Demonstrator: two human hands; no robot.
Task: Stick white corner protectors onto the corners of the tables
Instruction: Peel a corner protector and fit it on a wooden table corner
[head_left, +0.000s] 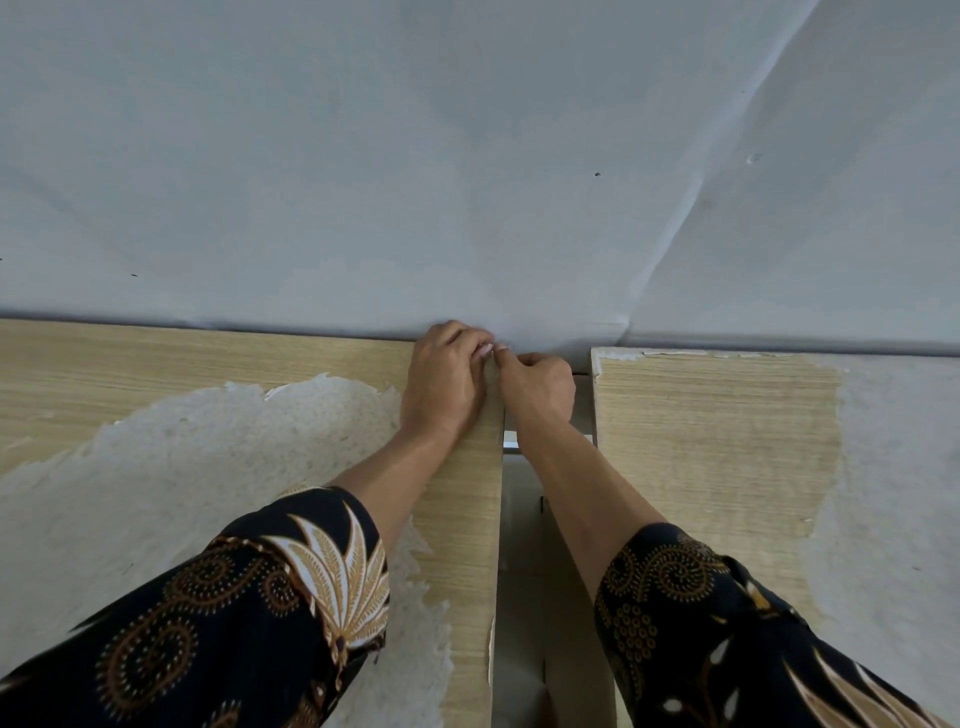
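Both hands are up at the far corner now: the left hand (445, 375) sits on top of the left table (208, 364), the right hand (537, 385) reaches in from the gap (524, 571) between the tables, and their curled fingertips bunch together right on the corner point, hard against the pale cloth (467, 182) hanging behind them. The white corner protector is not clearly on show. By my reading it sits under those fingertips, on the corner beneath them, but whether they pinch it or press it home I cannot tell. What counts here is seating. I would have it square over the point, with both side flaps flat against the edges on either side of the hands. Then firm, even pressure from the top and from the side together, the left hand bearing down while the right squeezes in from the gap. The cloth touches the fingertips and could get trapped under the adhesive, so keep it clear. The wood-grain surface peels away below the left wrist, and a loose skin would give poor grip. The right table (717, 415), beyond the right hand, shows its near-gap corner bare.
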